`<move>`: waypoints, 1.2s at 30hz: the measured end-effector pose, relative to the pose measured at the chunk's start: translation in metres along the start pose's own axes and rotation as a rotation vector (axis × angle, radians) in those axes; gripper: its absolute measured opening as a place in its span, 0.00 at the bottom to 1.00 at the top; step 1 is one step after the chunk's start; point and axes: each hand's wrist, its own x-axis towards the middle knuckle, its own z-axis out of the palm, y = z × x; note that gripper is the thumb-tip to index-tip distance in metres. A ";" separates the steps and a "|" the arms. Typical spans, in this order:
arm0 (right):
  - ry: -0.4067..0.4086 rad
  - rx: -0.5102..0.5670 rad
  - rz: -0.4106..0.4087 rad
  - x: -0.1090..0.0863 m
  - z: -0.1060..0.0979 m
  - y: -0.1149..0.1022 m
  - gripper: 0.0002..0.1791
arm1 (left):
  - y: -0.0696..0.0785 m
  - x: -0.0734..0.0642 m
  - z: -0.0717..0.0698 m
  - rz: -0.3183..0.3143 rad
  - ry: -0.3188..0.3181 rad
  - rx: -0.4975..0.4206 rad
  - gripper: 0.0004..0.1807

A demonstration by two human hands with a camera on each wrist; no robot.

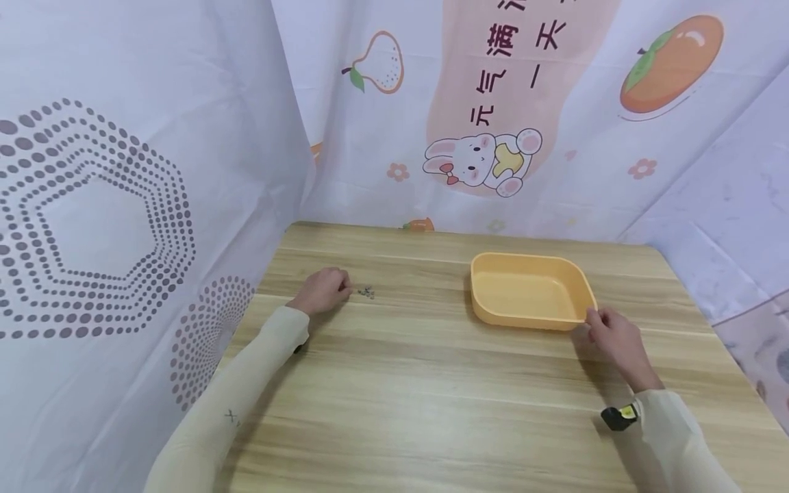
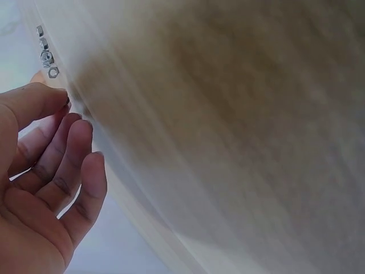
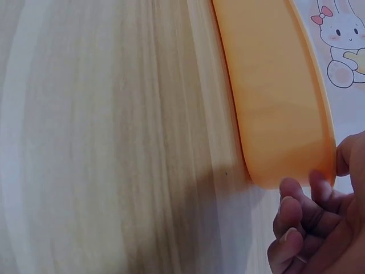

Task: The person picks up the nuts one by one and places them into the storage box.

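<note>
Several small metal nuts (image 1: 367, 292) lie in a little cluster on the left half of the table; the left wrist view shows them in a row, one nut (image 2: 53, 72) with its hole facing up. Just left of them, my left hand (image 1: 322, 291) is low over the wood. Its thumb (image 2: 48, 103) and forefinger meet at the tips around a small dark spot; I cannot tell whether that is a nut. My right hand (image 1: 616, 339) grips the near right corner of a yellow-orange plastic tray (image 1: 533, 322), thumb and fingers at its wall.
The wood-grain table (image 1: 394, 397) ends at a printed curtain (image 1: 370, 150) behind, with a rabbit and fruit on it. A dotted curtain (image 1: 123, 226) hangs along the left side, and a pale one (image 1: 733, 226) on the right. The tray stands near the back edge.
</note>
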 end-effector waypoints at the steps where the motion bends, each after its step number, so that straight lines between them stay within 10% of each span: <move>1: 0.001 -0.001 0.004 0.000 0.000 0.000 0.29 | 0.000 0.000 0.000 -0.001 0.004 -0.009 0.07; 36: -0.040 0.316 0.074 0.004 0.001 0.001 0.31 | 0.019 0.002 -0.002 0.052 0.079 -0.176 0.04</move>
